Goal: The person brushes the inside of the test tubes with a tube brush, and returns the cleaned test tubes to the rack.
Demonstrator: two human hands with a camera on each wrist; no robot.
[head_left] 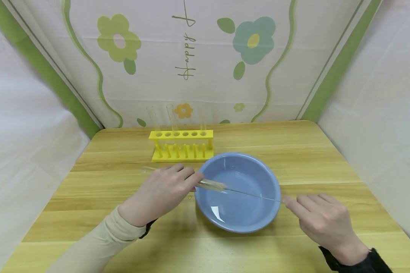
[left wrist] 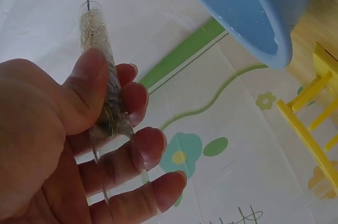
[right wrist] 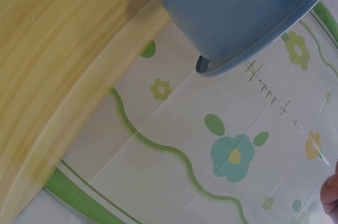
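My left hand (head_left: 164, 189) grips a clear glass test tube (head_left: 149, 170), which lies on a slant with its mouth over the left part of the blue basin (head_left: 235, 229). Inside the tube, near its mouth, sit the pale bristles of a test tube brush (left wrist: 95, 29). The brush's thin wire handle (head_left: 249, 194) runs across the basin to my right hand (head_left: 322, 220). There my thumb and curled fingers pinch its end, just right of the basin's rim. Only a fingertip (right wrist: 330, 196) of that hand shows in the right wrist view.
A yellow test tube rack (head_left: 182, 159) stands behind the basin to the left, with 3 clear tubes (head_left: 172, 118) upright in it. The basin appears to hold water. Small wet drops (head_left: 190, 197) lie on the wooden table (head_left: 314, 151). A printed cloth (head_left: 205, 68) hangs behind.
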